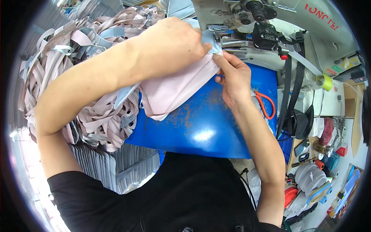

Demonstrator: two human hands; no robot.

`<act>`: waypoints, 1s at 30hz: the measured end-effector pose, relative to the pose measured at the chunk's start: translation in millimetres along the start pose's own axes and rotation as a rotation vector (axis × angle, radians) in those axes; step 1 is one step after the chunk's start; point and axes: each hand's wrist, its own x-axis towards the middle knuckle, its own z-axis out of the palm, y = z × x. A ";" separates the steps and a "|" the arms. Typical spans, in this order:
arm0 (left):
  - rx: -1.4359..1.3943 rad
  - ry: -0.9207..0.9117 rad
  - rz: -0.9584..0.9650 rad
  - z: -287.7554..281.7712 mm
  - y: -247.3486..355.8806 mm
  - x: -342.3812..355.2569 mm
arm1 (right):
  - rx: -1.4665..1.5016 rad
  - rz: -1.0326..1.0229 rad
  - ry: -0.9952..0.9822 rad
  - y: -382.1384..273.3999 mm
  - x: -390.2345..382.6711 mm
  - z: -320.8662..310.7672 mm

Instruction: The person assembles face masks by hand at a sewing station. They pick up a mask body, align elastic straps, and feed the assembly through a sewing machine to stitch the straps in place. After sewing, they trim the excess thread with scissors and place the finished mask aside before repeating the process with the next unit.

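A pale pink piece of fabric (174,91) with a light blue part (209,41) lies under the presser foot end of a sewing machine (288,29). My left hand (176,42) reaches across from the left, its fingers curled and closed on the light blue part close to the presser foot. On the right side, my right hand (235,79) pinches the fabric's edge between thumb and fingers, just below the metal guide. The rest of the fabric hangs toward me over the blue tabletop (201,141). The needle itself cannot be made out.
A large heap of pink and light blue fabric strips (110,120) fills the left. Scissors with red handles (266,106) lie right of my right wrist. Stacked grey pieces (133,164) stand below the table edge. White spools (309,176) and small tools crowd the far right.
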 end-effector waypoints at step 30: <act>-0.659 0.655 -0.462 24.8 207.1 -27.4 | -0.263 -0.119 -0.174 37.3 -117.7 -82.6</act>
